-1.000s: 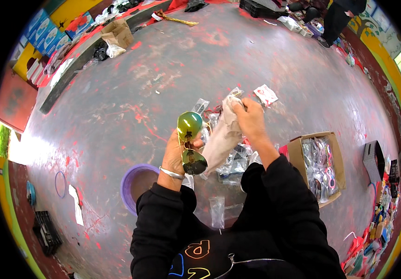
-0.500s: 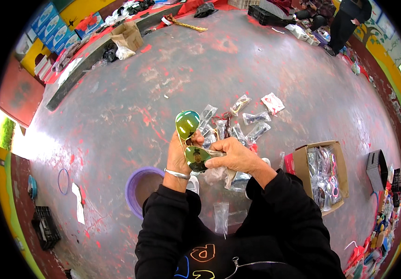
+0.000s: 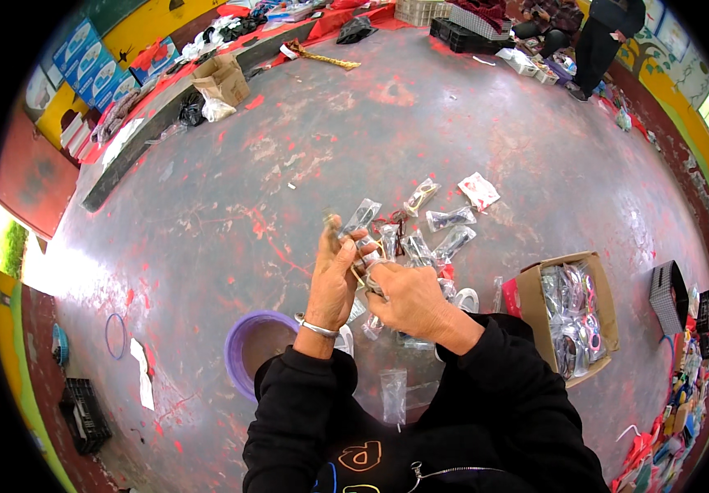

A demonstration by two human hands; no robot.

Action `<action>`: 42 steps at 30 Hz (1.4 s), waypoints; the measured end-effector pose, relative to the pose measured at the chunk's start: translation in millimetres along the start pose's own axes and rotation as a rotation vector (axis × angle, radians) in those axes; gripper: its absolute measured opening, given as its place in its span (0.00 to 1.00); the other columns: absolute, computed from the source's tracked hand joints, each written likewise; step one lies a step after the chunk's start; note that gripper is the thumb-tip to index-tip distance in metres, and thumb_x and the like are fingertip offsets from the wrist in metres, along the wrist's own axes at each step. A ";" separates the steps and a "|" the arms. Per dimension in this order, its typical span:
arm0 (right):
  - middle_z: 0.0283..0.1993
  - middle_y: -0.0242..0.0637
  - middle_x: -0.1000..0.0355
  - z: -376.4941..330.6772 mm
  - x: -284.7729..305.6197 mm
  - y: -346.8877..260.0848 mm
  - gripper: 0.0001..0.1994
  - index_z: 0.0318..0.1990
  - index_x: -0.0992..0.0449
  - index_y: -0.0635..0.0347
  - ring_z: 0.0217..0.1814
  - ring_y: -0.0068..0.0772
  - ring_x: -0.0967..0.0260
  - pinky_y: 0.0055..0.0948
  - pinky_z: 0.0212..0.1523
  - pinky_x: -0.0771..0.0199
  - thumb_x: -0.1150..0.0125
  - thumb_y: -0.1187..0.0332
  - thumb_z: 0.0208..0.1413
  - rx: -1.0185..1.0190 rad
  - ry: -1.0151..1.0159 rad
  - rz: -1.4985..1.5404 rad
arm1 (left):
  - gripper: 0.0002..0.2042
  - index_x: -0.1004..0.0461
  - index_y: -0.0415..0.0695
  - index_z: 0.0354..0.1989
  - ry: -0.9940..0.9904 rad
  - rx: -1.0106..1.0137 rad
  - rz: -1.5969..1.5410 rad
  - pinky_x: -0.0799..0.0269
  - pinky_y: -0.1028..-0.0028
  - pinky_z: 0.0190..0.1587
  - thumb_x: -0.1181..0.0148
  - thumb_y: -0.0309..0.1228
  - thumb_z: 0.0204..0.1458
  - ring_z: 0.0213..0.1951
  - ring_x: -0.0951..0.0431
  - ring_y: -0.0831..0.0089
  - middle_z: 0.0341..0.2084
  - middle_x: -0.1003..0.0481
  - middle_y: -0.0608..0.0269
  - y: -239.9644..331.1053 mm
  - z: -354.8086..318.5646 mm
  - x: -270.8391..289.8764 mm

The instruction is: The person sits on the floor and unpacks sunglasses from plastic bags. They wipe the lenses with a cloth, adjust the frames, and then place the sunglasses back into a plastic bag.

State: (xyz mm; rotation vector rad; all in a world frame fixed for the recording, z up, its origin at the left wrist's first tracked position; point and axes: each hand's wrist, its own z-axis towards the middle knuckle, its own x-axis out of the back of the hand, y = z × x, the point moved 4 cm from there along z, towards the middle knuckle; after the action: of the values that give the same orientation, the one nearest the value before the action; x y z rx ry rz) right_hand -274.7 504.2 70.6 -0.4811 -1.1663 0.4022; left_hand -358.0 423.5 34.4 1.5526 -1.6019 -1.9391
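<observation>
My left hand point(image 3: 334, 275) and my right hand point(image 3: 408, 296) meet in front of my chest. Both are closed on a pair of sunglasses point(image 3: 362, 267). My fingers hide most of it; only a thin yellowish arm and a bit of frame show. A silver bracelet point(image 3: 319, 329) circles my left wrist. Just beyond my hands, several clear plastic packets point(image 3: 441, 234) holding small items lie scattered on the grey floor. A white packet point(image 3: 479, 191) lies farthest out.
A purple bowl point(image 3: 256, 353) sits by my left knee. An open cardboard box point(image 3: 572, 316) of packaged glasses stands to my right. An empty clear sleeve point(image 3: 393, 394) lies on my lap. Another person point(image 3: 605, 37) stands far back right, among crates and boxes.
My left hand held green-lensed sunglasses up while my right hand held a clear bag off to the side. The right hand has come in, and both now close over the glasses.
</observation>
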 end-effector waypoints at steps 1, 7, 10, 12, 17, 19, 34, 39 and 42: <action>0.22 0.41 0.32 -0.4 -0.8 -1.2 0.08 0.24 0.35 0.62 0.24 0.44 0.33 0.39 0.23 0.36 0.47 0.67 0.40 -0.006 -0.005 -0.002 | 0.18 0.44 0.44 0.55 0.010 -0.037 0.003 0.33 0.72 0.44 0.56 0.29 0.55 0.39 0.31 0.71 0.39 0.32 0.57 1.2 -2.0 -5.1; 0.22 0.45 0.32 2.8 6.1 0.2 0.10 0.26 0.30 0.60 0.23 0.44 0.33 0.35 0.23 0.36 0.42 0.63 0.40 -0.019 -0.174 0.357 | 0.21 0.51 0.43 0.57 -0.042 0.054 -0.054 0.30 0.70 0.43 0.57 0.30 0.55 0.40 0.30 0.70 0.40 0.32 0.54 -5.1 6.3 9.7; 0.21 0.39 0.31 7.8 22.0 27.5 0.10 0.25 0.29 0.62 0.22 0.32 0.34 0.28 0.22 0.37 0.41 0.64 0.43 -0.221 -0.123 0.622 | 0.21 0.49 0.43 0.57 -0.156 0.146 -0.419 0.31 0.64 0.46 0.56 0.31 0.55 0.45 0.30 0.66 0.46 0.34 0.50 0.9 4.4 12.6; 0.20 0.31 0.31 9.9 35.9 49.9 0.10 0.25 0.28 0.64 0.21 0.21 0.35 0.22 0.21 0.38 0.42 0.65 0.47 -0.397 -0.004 0.799 | 0.22 0.50 0.45 0.58 -0.187 0.197 -0.556 0.36 0.57 0.50 0.59 0.33 0.55 0.50 0.34 0.61 0.52 0.39 0.46 2.2 0.4 9.8; 0.24 0.29 0.30 5.5 49.3 63.4 0.11 0.28 0.27 0.66 0.24 0.16 0.34 0.17 0.24 0.35 0.47 0.66 0.53 -0.508 0.012 1.233 | 0.29 0.56 0.44 0.61 -0.363 0.286 -0.651 0.40 0.51 0.52 0.56 0.34 0.50 0.53 0.37 0.57 0.56 0.46 0.43 0.7 -1.8 -5.9; 0.26 0.32 0.29 4.6 49.7 60.1 0.12 0.30 0.27 0.66 0.25 0.18 0.32 0.17 0.25 0.33 0.49 0.65 0.54 -0.526 -0.037 1.325 | 0.32 0.55 0.41 0.61 -0.323 0.312 -0.626 0.35 0.53 0.48 0.54 0.33 0.45 0.50 0.34 0.56 0.53 0.42 0.42 4.2 -5.3 -9.5; 0.29 0.35 0.28 11.2 42.7 81.7 0.11 0.32 0.27 0.64 0.28 0.24 0.30 0.22 0.29 0.30 0.47 0.64 0.53 -0.637 0.135 1.554 | 0.28 0.50 0.36 0.58 -0.358 0.333 -0.477 0.31 0.69 0.34 0.55 0.35 0.48 0.30 0.32 0.70 0.34 0.32 0.54 -7.8 -3.7 0.5; 0.23 0.29 0.32 9.6 40.0 75.2 0.09 0.27 0.28 0.65 0.23 0.15 0.38 0.16 0.23 0.38 0.44 0.67 0.49 -0.587 0.012 0.990 | 0.29 0.49 0.33 0.57 -0.371 0.340 -0.468 0.29 0.68 0.34 0.55 0.32 0.45 0.29 0.32 0.71 0.32 0.32 0.55 -3.6 -5.8 -6.8; 0.24 0.28 0.33 12.1 36.8 56.3 0.08 0.27 0.29 0.65 0.25 0.14 0.38 0.16 0.25 0.37 0.44 0.68 0.49 -0.420 0.021 0.856 | 0.27 0.47 0.31 0.55 -0.311 0.328 -0.401 0.26 0.69 0.35 0.57 0.29 0.45 0.29 0.32 0.73 0.31 0.32 0.56 -4.5 -3.4 -5.3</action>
State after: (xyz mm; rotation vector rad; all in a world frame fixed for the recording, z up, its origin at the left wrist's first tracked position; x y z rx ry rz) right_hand -276.4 572.6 71.6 -1.3597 -0.9770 0.8843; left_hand -351.0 426.8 34.4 1.8956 -1.9347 -2.3107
